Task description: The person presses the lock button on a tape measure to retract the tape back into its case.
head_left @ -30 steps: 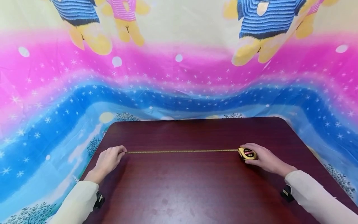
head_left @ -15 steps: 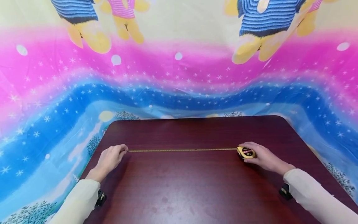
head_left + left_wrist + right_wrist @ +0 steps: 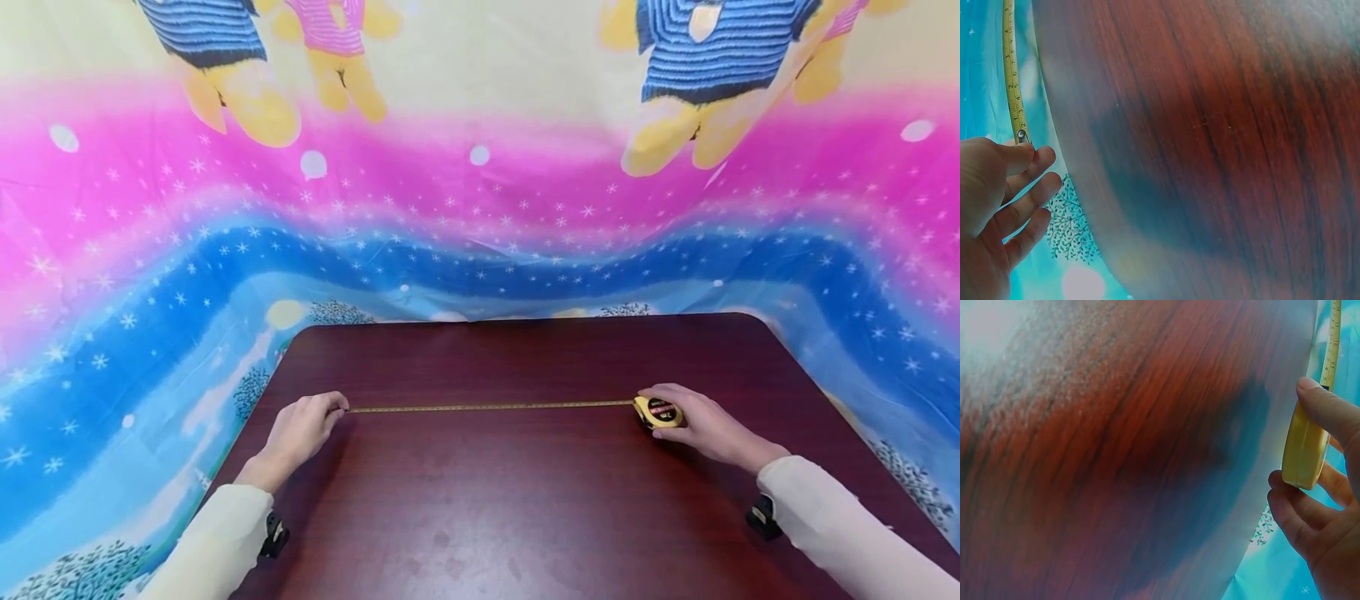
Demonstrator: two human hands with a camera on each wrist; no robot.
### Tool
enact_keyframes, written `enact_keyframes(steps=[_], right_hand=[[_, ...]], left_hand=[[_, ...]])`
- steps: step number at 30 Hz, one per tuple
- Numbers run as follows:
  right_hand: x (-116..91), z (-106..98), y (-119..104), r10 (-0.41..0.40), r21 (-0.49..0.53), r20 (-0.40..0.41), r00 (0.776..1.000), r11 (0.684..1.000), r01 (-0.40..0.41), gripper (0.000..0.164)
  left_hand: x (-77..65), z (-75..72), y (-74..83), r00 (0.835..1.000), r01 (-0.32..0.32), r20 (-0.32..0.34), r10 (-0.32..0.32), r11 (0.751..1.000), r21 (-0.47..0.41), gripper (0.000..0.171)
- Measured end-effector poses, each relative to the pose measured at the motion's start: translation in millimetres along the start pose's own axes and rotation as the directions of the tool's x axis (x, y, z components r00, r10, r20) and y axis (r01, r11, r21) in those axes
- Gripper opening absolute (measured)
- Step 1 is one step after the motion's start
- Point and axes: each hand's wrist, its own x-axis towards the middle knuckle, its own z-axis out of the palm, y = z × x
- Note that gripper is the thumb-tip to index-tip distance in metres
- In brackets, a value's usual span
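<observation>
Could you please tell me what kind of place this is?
Probably an indoor space, perhaps a curtained-off recording corner: a dark red-brown, wood-grained table stands before a wrinkled pink-and-blue printed cloth, and a small black device sits at each wrist.

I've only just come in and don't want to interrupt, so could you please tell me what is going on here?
A person's left hand pinches the end of a tape measure's yellow blade, while the right hand grips its yellow case. The blade is extended and runs nearly straight between the hands, held above a dark red-brown table.
</observation>
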Motion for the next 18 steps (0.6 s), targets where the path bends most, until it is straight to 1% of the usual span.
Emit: enact_keyframes(steps=[5,12,18], right_hand=[[2.7,1.2,0.7,-0.018,-0.007,-0.002,1.0,1.0,0.018,0.064],[6.3,4.2,-1.4,-0.01,0.013,0.025,1.0,1.0,0.01,0.065],[5.8,9.2,-2.8,0.002,0.024,0.031,1.0,1.0,-0.002,0.065]], left_hand=[[0.5,0.0,0.5,1.0,-0.005,-0.008,0.005,1.0,-0.003,0.007],[0.7,-3.0,2.9,1.0,-0.018,-0.017,0.018,1.0,-0.01,0.008],[-1.8,1.4,4.1,1.0,-0.006,-0.002,0.006,1.0,-0.009,0.008]])
